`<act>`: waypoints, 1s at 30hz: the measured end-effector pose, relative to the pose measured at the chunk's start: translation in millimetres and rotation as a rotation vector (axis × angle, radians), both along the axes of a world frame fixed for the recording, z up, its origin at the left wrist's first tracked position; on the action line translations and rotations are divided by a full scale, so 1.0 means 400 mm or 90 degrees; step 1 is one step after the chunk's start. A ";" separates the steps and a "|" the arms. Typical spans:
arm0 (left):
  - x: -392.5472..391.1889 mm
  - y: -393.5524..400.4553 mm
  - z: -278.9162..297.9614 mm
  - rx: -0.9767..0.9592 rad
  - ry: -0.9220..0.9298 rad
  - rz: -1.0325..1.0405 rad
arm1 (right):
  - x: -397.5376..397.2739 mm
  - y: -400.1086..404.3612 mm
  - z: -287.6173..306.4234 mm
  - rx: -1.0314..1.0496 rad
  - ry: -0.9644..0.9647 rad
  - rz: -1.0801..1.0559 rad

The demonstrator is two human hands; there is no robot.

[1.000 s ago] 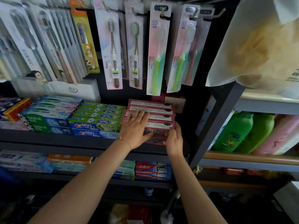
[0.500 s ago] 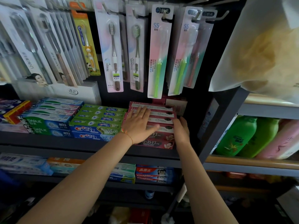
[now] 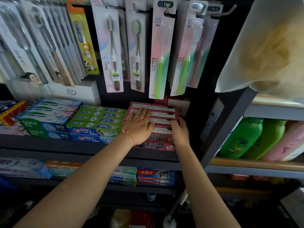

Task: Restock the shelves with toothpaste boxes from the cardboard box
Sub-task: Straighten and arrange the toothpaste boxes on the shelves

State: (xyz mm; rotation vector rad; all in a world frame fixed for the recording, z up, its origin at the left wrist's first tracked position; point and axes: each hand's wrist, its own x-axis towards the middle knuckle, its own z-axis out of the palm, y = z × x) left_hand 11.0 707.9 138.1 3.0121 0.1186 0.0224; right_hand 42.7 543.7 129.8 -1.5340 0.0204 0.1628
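Since the earlier frame the right hand point(image 3: 180, 133) has slid from the front corner of the pink toothpaste boxes point(image 3: 158, 139) up along their right end; the left hand point(image 3: 139, 127) has stayed flat on top. Left hand: fingers straight, together, palm pressing the stack top, grasping nothing. Right hand: fingers bent round the stack's right end, gripping it. Both forearms reach up from below. The pink stack lies at the right end of the shelf point(image 3: 65, 146), touching the green Crest boxes point(image 3: 97, 124); Darlie boxes point(image 3: 42, 124) lie further left. Toothbrush packs point(image 3: 160, 51) hang above. Colgate boxes point(image 3: 156, 177) fill the lower shelf.
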 end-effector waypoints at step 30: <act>0.071 0.008 0.011 -0.021 0.034 0.012 | 0.087 -0.022 -0.038 0.109 0.134 0.058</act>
